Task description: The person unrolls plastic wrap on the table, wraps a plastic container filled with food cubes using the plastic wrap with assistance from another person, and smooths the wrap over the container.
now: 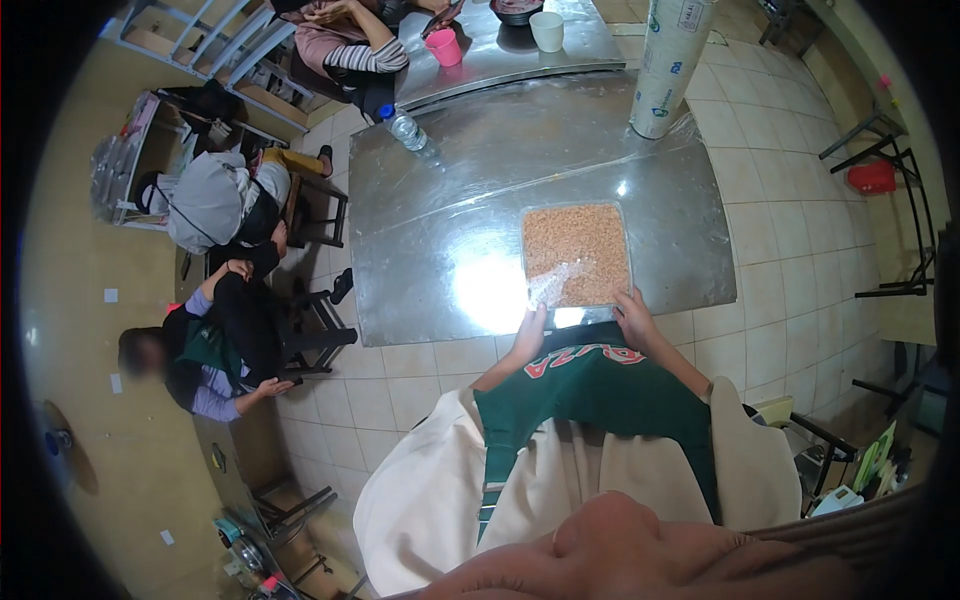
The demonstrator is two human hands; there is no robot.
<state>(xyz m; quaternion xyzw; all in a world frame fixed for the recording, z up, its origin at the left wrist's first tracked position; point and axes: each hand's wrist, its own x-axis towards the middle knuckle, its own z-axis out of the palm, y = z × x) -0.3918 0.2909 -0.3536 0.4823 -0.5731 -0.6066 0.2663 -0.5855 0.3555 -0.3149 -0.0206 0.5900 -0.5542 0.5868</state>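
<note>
A flat square see-through package (578, 240) filled with light brown, grainy pieces lies at the near edge of the metal table (430, 250). I cannot make out what the pieces are. My left hand (535, 322) is closed on its near left corner. At the near right corner, my right hand (632, 312) grips the edge, fingers partly hidden. Glare whitens part of the clear cover close to my left hand.
A large roll of clear film (665, 70) stands upright at the table's far right. A water bottle (407, 130) with a blue cap is at the far left. Behind is another table with a pink cup (443, 47) and a white cup (547, 32). Several people sit left and beyond.
</note>
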